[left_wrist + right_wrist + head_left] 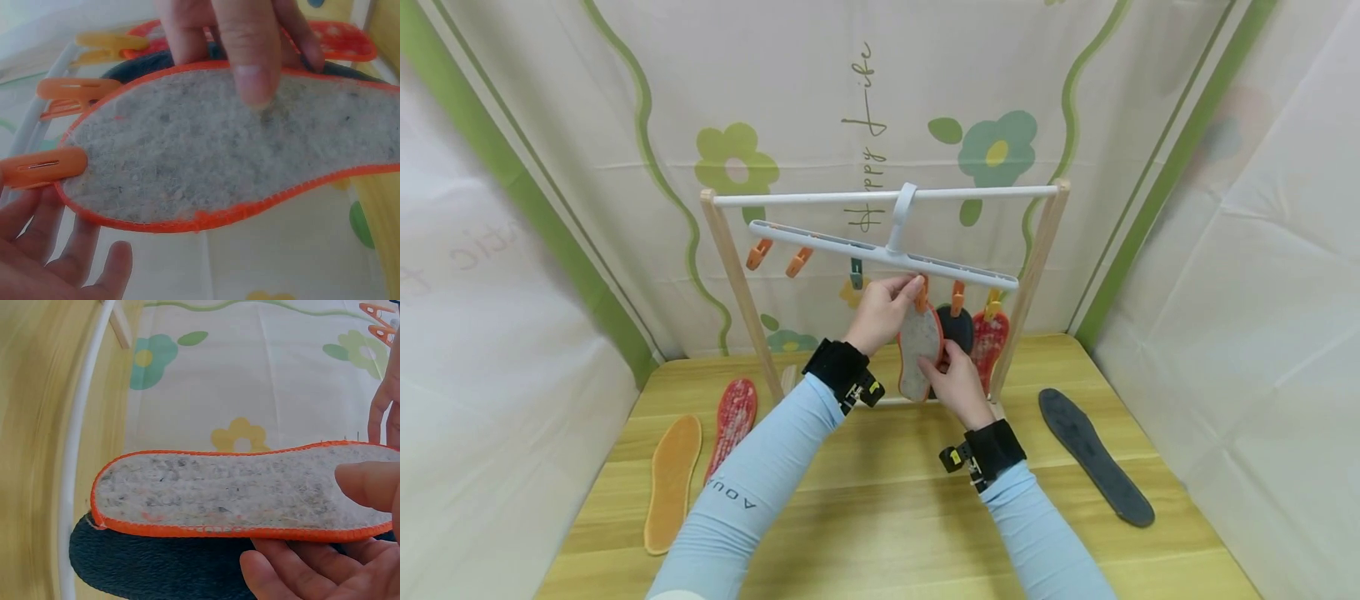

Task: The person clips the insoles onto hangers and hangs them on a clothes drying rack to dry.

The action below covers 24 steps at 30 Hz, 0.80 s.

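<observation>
A grey felt insole with an orange stitched edge (919, 346) hangs from an orange clip (47, 167) on the white hanger (955, 271). My left hand (878, 317) pinches that clip at the insole's top end; part of its grip lies outside the left wrist view. Lower down, my right hand (961, 387) holds the insole's side, thumb on the grey face and fingers behind. Just behind it hangs a dark insole (169, 562) under another orange clip (957, 298). Farther right, a red patterned insole (990, 342) hangs from a yellow clip (993, 305).
The hanger hooks over the white bar (812, 198) of a wooden-sided rack (741, 292) and tilts down to the right. Its left half carries two orange clips and a dark green clip (856, 273). On the table lie orange (673, 483), red (735, 421) and black (1093, 454) insoles.
</observation>
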Motion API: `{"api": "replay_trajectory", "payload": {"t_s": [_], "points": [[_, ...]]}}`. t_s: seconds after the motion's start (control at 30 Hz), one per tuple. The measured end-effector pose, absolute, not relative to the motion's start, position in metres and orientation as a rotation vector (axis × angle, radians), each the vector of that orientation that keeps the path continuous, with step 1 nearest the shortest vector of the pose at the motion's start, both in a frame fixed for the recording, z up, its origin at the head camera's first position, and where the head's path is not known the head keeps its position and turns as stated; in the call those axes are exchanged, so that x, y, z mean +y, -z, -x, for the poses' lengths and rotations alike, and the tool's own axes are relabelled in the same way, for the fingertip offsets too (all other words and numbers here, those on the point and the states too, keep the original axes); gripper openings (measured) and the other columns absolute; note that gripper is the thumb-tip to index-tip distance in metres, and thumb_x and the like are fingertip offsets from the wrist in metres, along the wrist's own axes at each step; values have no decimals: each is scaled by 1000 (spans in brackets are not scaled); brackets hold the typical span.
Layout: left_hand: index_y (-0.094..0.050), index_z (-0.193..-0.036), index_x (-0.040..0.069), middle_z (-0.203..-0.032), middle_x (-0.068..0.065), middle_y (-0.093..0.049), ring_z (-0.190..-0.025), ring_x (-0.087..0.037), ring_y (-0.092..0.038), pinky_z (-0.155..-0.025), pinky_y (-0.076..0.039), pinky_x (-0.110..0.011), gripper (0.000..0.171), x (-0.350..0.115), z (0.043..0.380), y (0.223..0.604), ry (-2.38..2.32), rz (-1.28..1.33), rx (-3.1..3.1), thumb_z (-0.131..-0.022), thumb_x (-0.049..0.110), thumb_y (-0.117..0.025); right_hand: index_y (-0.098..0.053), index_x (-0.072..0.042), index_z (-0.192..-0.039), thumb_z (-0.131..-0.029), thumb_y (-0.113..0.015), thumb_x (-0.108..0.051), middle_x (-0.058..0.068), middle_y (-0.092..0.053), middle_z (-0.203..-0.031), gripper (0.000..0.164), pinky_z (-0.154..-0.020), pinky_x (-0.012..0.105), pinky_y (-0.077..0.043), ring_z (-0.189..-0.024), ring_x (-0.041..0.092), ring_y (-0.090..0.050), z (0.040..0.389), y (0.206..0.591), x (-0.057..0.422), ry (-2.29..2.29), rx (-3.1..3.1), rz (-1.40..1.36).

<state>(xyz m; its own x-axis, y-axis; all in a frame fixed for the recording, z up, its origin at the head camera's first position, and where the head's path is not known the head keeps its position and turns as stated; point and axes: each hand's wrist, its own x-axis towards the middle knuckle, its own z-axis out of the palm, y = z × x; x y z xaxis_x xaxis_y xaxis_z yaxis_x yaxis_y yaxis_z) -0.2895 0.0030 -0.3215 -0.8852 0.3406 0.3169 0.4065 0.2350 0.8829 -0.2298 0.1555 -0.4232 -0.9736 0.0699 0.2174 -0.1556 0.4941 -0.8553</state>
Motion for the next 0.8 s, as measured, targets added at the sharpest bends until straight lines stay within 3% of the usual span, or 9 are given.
{"api": "replay_trajectory", "payload": {"t_s": [0.17,0.4,0.8], "points": [[-65,-132,10,-120,-5,-68,-99,-17,-61,-80,-48,-34,43,3,289,322,1768,725,-2417,-104,39,-51,-53,1,-129,-99,-64,-24,20,-63,-116,41,-87,46,-54,-105,32,-63,231,427,157,-1496,-2536,-69],[-65,-132,12,-122,-4,-68,-114,-16,-61,-94,-51,-39,43,4,290,322,1753,720,-2419,-102,40,-53,-54,2,-128,-98,-64,-20,22,-63,-115,39,-85,44,-55,-104,33,-65,231,432,158,-1516,-2569,-74],[-61,-136,15,-125,-4,-66,-117,-17,-60,-96,-50,-41,44,-2,290,325,1767,737,-2427,-101,41,-53,-55,0,-130,-98,-63,-19,19,-64,-119,38,-87,43,-55,-106,31,-64,229,444,163,-1586,-2610,-59]]}}
